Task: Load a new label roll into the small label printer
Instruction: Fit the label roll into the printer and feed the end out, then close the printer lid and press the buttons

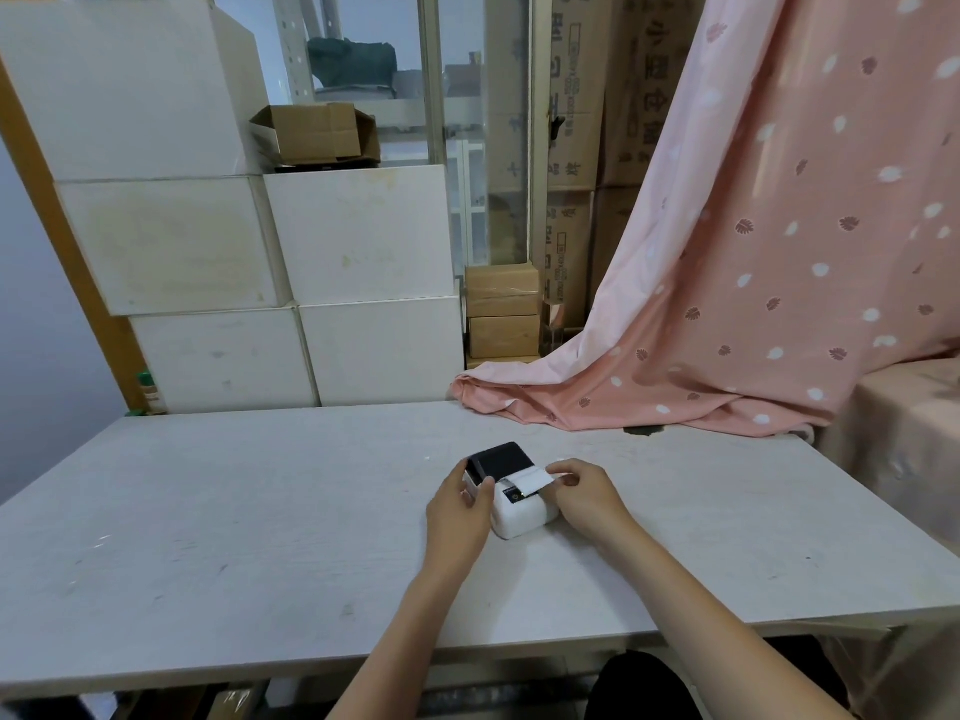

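Note:
A small white label printer (524, 514) with a black lid (503, 459) sits on the white table (260, 511), right of centre. A white strip of label paper (530, 481) sticks out across its top, between the lid and the white front. My left hand (460, 511) grips the printer's left side, fingers on the lid's edge. My right hand (587, 493) pinches the right end of the label strip between thumb and fingers. The roll itself is hidden inside the printer.
Stacked white boxes (358, 283) stand behind the table's far edge. A pink patterned curtain (753, 283) drapes onto the table's far right corner. Brown cartons (501, 311) sit behind it. The table's near edge runs just in front of my forearms.

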A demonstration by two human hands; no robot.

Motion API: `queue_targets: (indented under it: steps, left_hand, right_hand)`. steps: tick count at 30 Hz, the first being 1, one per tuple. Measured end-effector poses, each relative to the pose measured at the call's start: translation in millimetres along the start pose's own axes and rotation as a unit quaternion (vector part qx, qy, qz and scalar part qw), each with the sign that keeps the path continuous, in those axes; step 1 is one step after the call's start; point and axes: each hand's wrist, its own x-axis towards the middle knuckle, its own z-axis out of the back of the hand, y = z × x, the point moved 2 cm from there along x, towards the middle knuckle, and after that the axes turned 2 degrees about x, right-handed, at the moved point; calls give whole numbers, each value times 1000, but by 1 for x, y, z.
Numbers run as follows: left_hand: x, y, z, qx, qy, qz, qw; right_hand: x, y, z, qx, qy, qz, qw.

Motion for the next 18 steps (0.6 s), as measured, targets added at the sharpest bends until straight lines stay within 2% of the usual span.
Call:
queue_targets:
  steps: [3, 6, 10, 14, 18]
  left_hand:
    - [2, -2, 0, -8, 31, -16, 999]
    - [8, 2, 2, -12, 45, 1, 999]
    - [13, 0, 2, 19, 77, -6, 997]
    - [11, -3, -3, 60, 54, -30, 996]
    - [4, -2, -4, 64, 41, -36, 996]
  right_hand:
    - [-5, 5, -2, -6, 22, 11, 1000]
    - [-9, 7, -7, 18, 52, 22, 998]
    - [-9, 7, -12, 55, 41, 40, 997]
    - [-20, 14, -20, 129, 69, 68, 987]
    - [-23, 8, -25, 124, 64, 90, 986]
